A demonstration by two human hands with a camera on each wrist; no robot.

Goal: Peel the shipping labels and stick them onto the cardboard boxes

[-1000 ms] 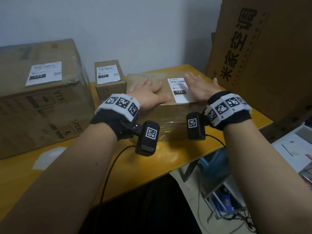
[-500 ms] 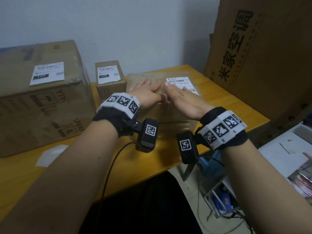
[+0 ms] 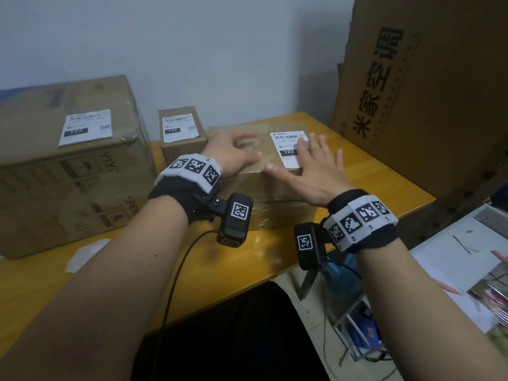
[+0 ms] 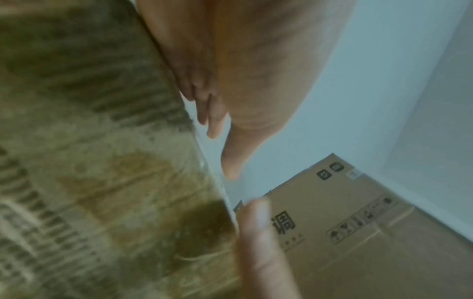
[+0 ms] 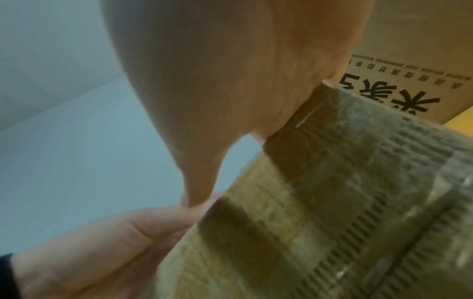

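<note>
The right hand (image 3: pixel 310 171) lies flat, fingers spread, smoothing the shipping label (image 3: pixel 287 148) onto the top of the low cardboard box (image 3: pixel 264 193) on the counter (image 3: pixel 379 177), while the left hand (image 3: pixel 233 152), its fingers loosely curled, rests beside the label, likely steadying the box.

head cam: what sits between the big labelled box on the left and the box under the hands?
A small cardboard box with its own label, standing at the back of the table. Head view only.

Dim, even indoor light with soft shadows. The head view bows outward at its edges and smears at lower right. Both wrist views are grainy, motion-blurred and out of focus up close.
</note>
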